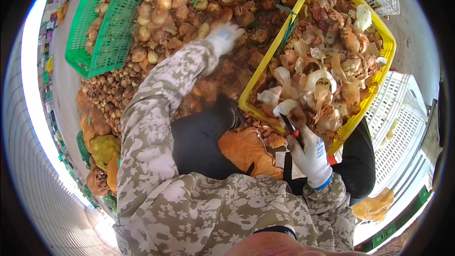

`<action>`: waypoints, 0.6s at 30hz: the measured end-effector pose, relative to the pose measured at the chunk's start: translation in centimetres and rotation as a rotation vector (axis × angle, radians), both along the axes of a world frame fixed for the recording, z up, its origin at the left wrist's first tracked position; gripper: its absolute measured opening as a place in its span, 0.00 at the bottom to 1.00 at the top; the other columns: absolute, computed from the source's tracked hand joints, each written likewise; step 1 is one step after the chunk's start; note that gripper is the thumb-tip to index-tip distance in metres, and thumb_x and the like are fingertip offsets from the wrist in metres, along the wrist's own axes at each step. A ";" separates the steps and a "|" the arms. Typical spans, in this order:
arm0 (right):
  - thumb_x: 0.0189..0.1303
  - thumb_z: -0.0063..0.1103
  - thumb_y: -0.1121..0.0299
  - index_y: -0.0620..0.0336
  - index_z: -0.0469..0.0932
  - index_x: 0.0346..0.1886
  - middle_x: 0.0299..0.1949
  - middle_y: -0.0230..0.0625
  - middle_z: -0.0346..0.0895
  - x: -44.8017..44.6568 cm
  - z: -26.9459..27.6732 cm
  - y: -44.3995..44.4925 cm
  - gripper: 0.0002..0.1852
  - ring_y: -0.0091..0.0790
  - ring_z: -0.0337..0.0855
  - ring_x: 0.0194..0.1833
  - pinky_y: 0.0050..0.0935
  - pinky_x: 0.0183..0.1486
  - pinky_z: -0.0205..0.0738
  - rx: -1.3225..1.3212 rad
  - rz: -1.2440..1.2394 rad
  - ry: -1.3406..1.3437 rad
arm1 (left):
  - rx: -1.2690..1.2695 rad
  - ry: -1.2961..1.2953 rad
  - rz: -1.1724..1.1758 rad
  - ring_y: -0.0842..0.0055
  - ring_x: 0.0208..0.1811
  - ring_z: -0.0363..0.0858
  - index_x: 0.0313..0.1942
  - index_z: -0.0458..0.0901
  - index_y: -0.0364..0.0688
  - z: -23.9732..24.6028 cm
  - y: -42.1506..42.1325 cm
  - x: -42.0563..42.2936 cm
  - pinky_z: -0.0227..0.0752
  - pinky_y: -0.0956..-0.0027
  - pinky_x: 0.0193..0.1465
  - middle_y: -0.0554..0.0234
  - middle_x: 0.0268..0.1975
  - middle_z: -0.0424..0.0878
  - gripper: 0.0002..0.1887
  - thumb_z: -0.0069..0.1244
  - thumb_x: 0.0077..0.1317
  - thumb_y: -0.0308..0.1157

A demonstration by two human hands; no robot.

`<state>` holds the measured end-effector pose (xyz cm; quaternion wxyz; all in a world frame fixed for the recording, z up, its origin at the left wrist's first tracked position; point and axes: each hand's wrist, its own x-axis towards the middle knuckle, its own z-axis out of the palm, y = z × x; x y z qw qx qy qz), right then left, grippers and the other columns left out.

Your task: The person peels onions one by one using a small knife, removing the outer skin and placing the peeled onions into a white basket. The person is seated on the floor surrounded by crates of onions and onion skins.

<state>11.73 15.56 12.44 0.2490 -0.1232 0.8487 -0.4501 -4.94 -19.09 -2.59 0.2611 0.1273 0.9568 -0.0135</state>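
Observation:
A large heap of onions (164,3) lies before me, with loose brown skins among them. My left hand (224,38), in a white glove, reaches over the heap; it is blurred, and whether its fingers hold anything does not show. My right hand (308,153), in a white glove with a blue cuff, is closed on a small knife (288,124) with a red and black handle. The blade points away from me, beside a pale onion piece at the near edge of a yellow plastic crate (261,67). Onion skins (332,67) and peeled layers fill that crate.
A green plastic crate (115,35) with some onions stands at the left of the heap. White plastic crates (398,128) stand at the right, another at the top right. Filled mesh sacks (103,149) lie at lower left. An orange mesh sack (249,151) lies between my legs.

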 end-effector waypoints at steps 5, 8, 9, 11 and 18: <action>0.55 0.63 0.78 0.61 0.78 0.50 0.35 0.46 0.82 -1.3 0.5 0.6 0.17 0.49 0.84 0.34 0.38 0.37 0.78 0.065 -0.019 0.154 | -0.179 0.075 -0.297 0.61 0.65 0.69 0.64 0.73 0.47 -9.0 0.5 -10.4 0.68 0.60 0.63 0.62 0.65 0.72 0.24 0.49 0.67 0.27; 0.54 0.64 0.77 0.61 0.78 0.50 0.35 0.45 0.82 -1.4 1.0 0.9 0.17 0.49 0.84 0.34 0.40 0.36 0.78 0.062 -0.054 0.126 | -0.386 -0.015 -0.180 0.60 0.65 0.70 0.62 0.75 0.46 -12.3 0.8 -11.2 0.68 0.61 0.62 0.59 0.65 0.72 0.21 0.48 0.69 0.30; 0.54 0.64 0.77 0.61 0.78 0.50 0.35 0.45 0.82 -1.5 1.2 1.1 0.17 0.49 0.84 0.34 0.40 0.36 0.78 0.045 -0.046 0.130 | -0.424 -0.002 -0.079 0.60 0.65 0.70 0.61 0.76 0.46 -12.5 0.3 -11.2 0.68 0.62 0.62 0.58 0.64 0.72 0.20 0.49 0.68 0.30; 0.54 0.64 0.77 0.60 0.79 0.50 0.35 0.45 0.82 -1.5 1.7 1.0 0.17 0.49 0.84 0.34 0.40 0.36 0.77 0.005 -0.038 0.144 | -0.387 -0.042 -0.083 0.58 0.65 0.69 0.62 0.74 0.45 -8.0 0.6 -10.8 0.67 0.59 0.63 0.53 0.64 0.70 0.24 0.55 0.64 0.30; 0.64 0.57 0.74 0.64 0.77 0.51 0.32 0.44 0.82 -1.0 3.6 0.9 0.13 0.38 0.83 0.28 0.32 0.35 0.76 -0.222 -0.196 -0.098 | 0.805 0.005 1.034 0.62 0.69 0.66 0.75 0.42 0.34 5.8 -2.7 -1.5 0.63 0.62 0.70 0.43 0.71 0.60 0.61 0.71 0.50 0.36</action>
